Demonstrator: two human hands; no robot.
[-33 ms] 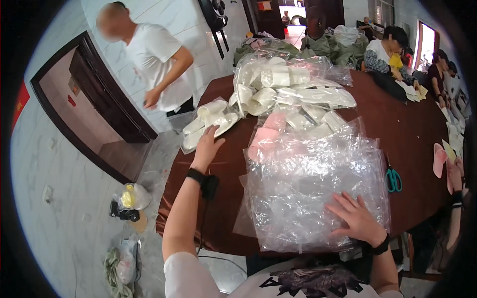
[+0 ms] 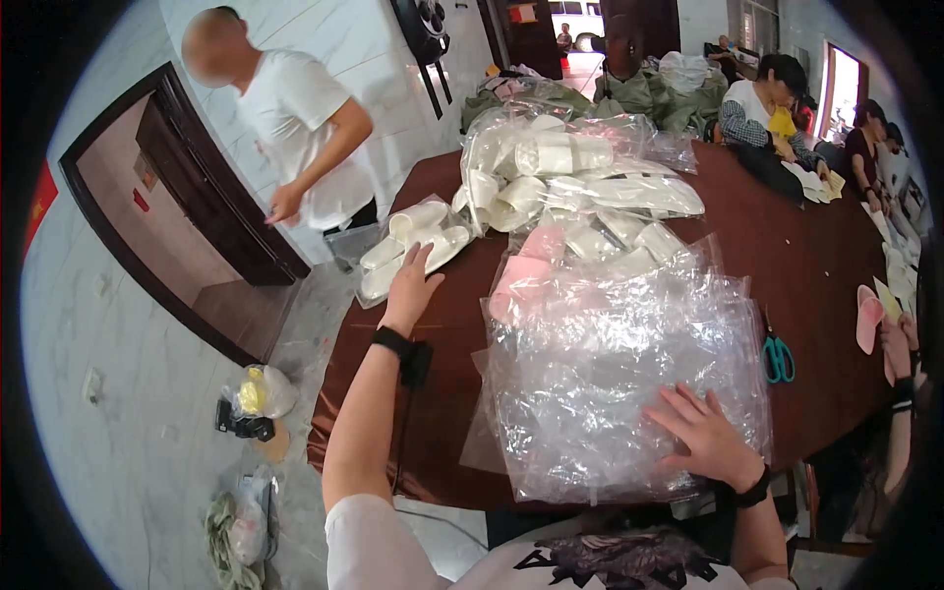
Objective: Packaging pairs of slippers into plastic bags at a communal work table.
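The person's left hand [image 2: 411, 283] is reaching out over the brown round desk [image 2: 816, 265], and its fingers [image 2: 418, 258] are lying flat and close together on a clear bag of white slippers [image 2: 413, 246] near the far left edge of the desk. The right hand [image 2: 703, 433] is resting near the person, with its fingers [image 2: 674, 395] spread wide and pressing down on a big heap of clear plastic bags [image 2: 610, 374]. This heap is sitting at the near edge of the desk, right in front of the person. Just behind it, a bag of pink slippers [image 2: 526, 280] is lying, and farther back a tall pile of bagged white slippers [image 2: 560, 172] is shining in the light. A pair of teal scissors [image 2: 778, 359] is lying on the desk just beside the heap, on the right. A person in a white shirt [image 2: 295, 118] is standing by a dark door [image 2: 187, 187] on the left. Down on the floor, a small bag with something yellow [image 2: 258, 393] inside is sitting near the desk.
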